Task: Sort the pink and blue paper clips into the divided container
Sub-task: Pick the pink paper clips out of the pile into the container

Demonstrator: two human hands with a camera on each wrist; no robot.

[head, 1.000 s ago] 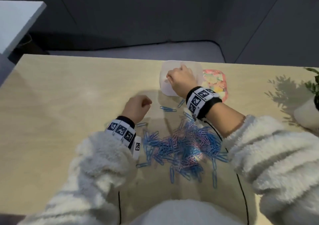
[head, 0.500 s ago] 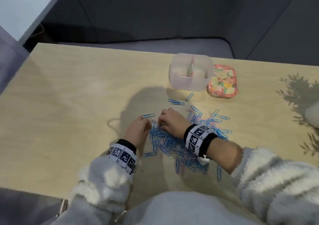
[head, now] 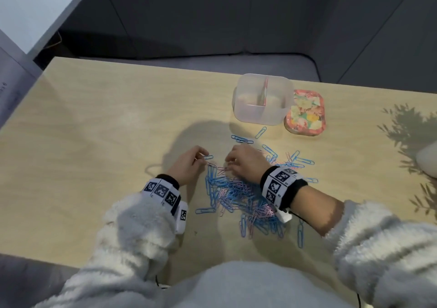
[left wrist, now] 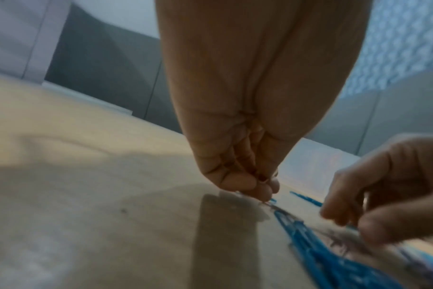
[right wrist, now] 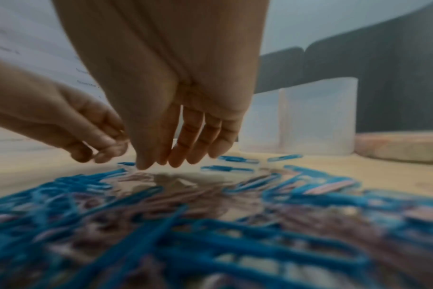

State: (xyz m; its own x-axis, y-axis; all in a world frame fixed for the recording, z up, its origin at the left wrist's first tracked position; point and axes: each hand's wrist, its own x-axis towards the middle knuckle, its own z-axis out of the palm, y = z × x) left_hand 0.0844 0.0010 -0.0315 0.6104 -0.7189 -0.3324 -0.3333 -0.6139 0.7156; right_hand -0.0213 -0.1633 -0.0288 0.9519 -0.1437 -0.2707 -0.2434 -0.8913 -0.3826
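A heap of blue and pink paper clips [head: 238, 194] lies on the wooden table, near the front. My left hand [head: 201, 157] is at the heap's far-left corner. Its fingers are curled, and the tips [left wrist: 262, 192] pinch a thin clip whose colour I cannot tell. My right hand [head: 228, 166] hovers just beside it, fingers [right wrist: 176, 156] pointing straight down and touching the clips [right wrist: 210, 224]; nothing shows between them. The translucent divided container [head: 261, 116] stands farther back on the right, with a pink divider in its middle. What lies inside it is unclear.
A floral lid [head: 305, 112] lies against the container's right side. A few loose blue clips [head: 242, 139] sit between the heap and the container. A pale pot [head: 428, 163] with plant shadows is at the right edge. Bare table [head: 94, 142] stretches to the left.
My right hand came back from the container to the heap's far-left corner. My left hand shifted a little forward to meet it there.
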